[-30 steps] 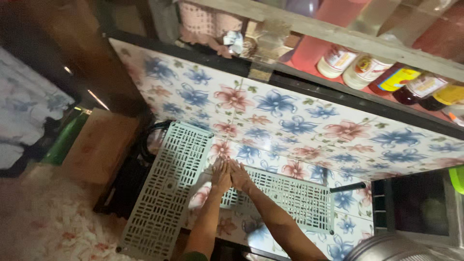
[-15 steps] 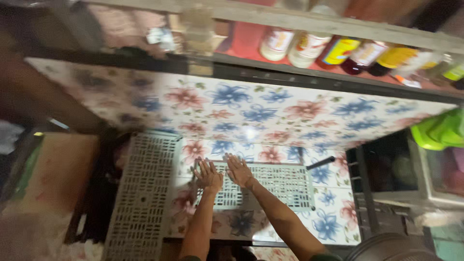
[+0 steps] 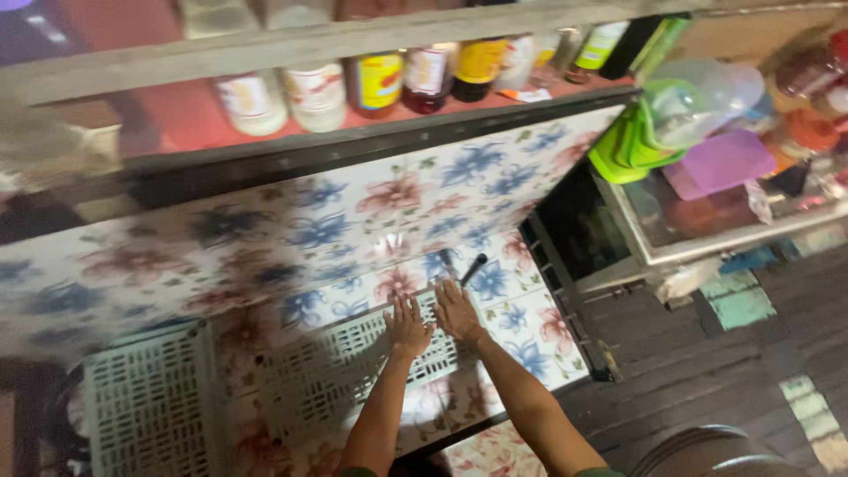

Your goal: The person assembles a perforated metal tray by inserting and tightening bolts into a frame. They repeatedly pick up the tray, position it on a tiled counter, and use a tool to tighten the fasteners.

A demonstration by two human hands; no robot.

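Both hands, left (image 3: 407, 324) and right (image 3: 456, 310), press flat with fingers spread on a pale slotted grate (image 3: 353, 367) lying on the flowered desk (image 3: 397, 203). Bottles (image 3: 380, 82) line the shelf (image 3: 177, 119) above.

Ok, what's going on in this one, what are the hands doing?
A person presses both hands flat on a pale perforated plastic panel that lies on a floral-patterned surface. The left hand and the right hand sit side by side near the panel's upper right end, fingers spread, gripping nothing. A second, similar panel lies to the left. A dark handle-like object rests just beyond the right hand. Bottles line a shelf above.
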